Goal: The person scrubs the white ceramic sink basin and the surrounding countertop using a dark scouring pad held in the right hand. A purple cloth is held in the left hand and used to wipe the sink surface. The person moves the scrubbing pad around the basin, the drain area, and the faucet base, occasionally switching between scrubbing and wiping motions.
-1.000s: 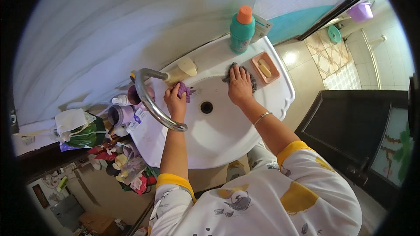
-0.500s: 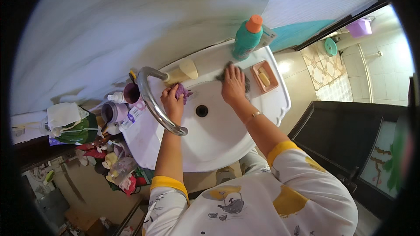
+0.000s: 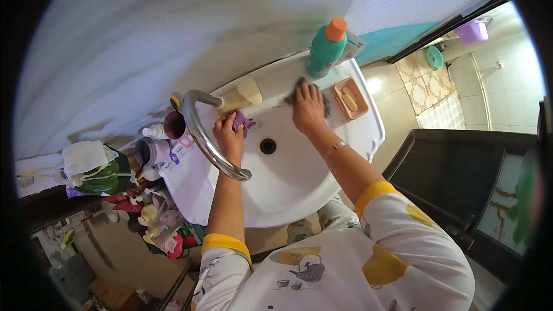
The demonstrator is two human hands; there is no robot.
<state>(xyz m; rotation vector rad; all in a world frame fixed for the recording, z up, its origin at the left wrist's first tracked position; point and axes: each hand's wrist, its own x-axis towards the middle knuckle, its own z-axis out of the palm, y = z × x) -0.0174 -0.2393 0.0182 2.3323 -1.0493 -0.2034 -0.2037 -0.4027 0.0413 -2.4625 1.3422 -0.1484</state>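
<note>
My left hand (image 3: 229, 133) is closed around a crumpled purple cloth (image 3: 244, 124) at the left back of the white sink (image 3: 282, 196), behind the curved chrome faucet (image 3: 214, 148). Flat on a dark grey cloth (image 3: 299, 87) lies my right hand (image 3: 309, 106), fingers stretched out, at the back right of the basin rim. The cloth shows past the fingertips and along the hand's right side; the palm hides the rest. A pink soap dish (image 3: 360, 116) with a yellowish bar of soap (image 3: 349, 102) sits just right of that hand.
Behind my right hand stands a teal bottle (image 3: 326, 52) with an orange cap. A cream dispenser-like piece (image 3: 246, 92) rises beside the faucet base. Cups (image 3: 151, 151) and small bottles crowd the left ledge. A dark door (image 3: 443, 167) stands to the right.
Both hands stay at nearly the same spots on their cloths. The whole view has shifted slightly.
</note>
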